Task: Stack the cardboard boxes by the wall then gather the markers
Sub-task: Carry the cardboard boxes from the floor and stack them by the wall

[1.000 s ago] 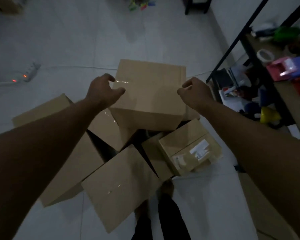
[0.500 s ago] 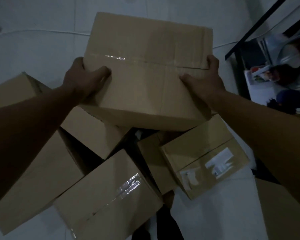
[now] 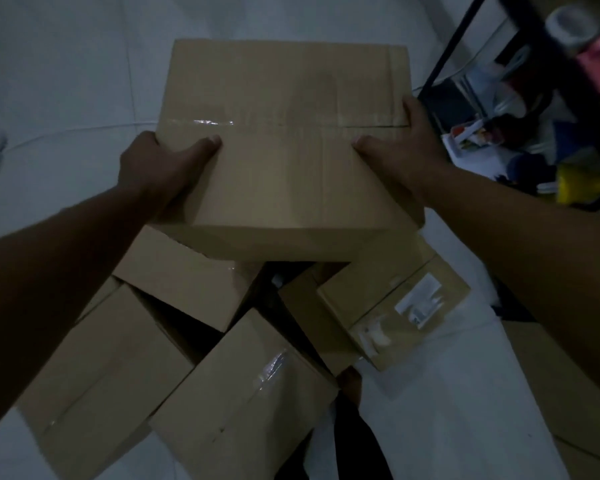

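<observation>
You have a big cardboard box [image 3: 284,150] held between your two hands, above a jumble of other boxes [image 3: 174,368] lying on the pale floor [image 3: 56,74]. The taped seam runs across its top from side to side, level with your thumbs. Your left hand [image 3: 153,168] grips the box's left edge, thumb laid flat on the top and fingers out of sight down the side. Your right hand [image 3: 406,154] clamps the right edge the same way, thumb on top and fingers wrapped over the corner. Just below the right side of the held box lies a smaller box with a white label [image 3: 392,310]. To your right stands a dark shelf [image 3: 454,46] cluttered with small things too dim to make out.
</observation>
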